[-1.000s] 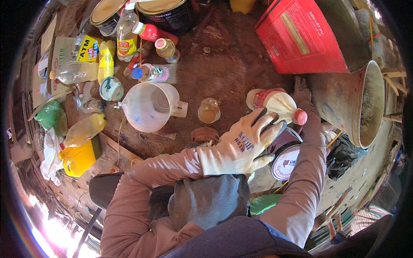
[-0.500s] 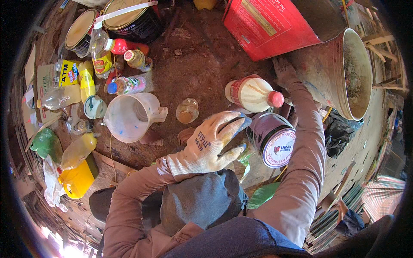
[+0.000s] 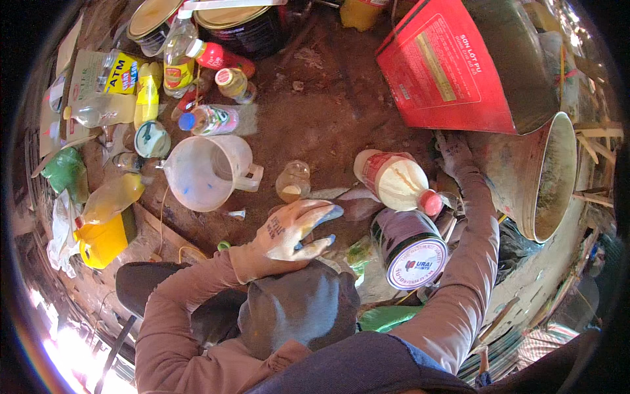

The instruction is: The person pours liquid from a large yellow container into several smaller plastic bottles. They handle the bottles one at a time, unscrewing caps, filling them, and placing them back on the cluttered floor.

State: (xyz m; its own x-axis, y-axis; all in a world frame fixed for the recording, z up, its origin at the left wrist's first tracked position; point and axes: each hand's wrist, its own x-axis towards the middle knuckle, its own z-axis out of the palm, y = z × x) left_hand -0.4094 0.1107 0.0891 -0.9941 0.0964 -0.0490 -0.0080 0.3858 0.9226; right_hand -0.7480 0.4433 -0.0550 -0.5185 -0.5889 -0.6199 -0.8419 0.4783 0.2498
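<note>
My left hand [image 3: 296, 230], in a pale glove with blue-stained fingertips, hovers above my dark-trousered knee. Its fingers are spread and hold nothing. A small clear jar [image 3: 293, 181] stands just beyond them. My right hand [image 3: 454, 152] reaches far forward on the right, its fingers stretched toward the lower edge of a tilted red container [image 3: 446, 72]. The fingertips are partly hidden and blurred there, and whether they touch it is unclear. Left of that forearm are a white jug-like bottle with a pink cap [image 3: 397, 180] and a dark paint can with a white lid [image 3: 413, 253].
A translucent measuring jug [image 3: 209, 172] stands left of centre. Several bottles, including a blue-capped one [image 3: 209, 120], crowd the left. Large dark cans [image 3: 243, 29] stand at the back. A dirty white bucket [image 3: 554, 177] lies on its side at right. A yellow jug [image 3: 102, 243] is at lower left.
The whole view has shifted, with the floor items now lower in it. My left hand has drawn slightly left and back toward my knee. My right hand stays by the red container.
</note>
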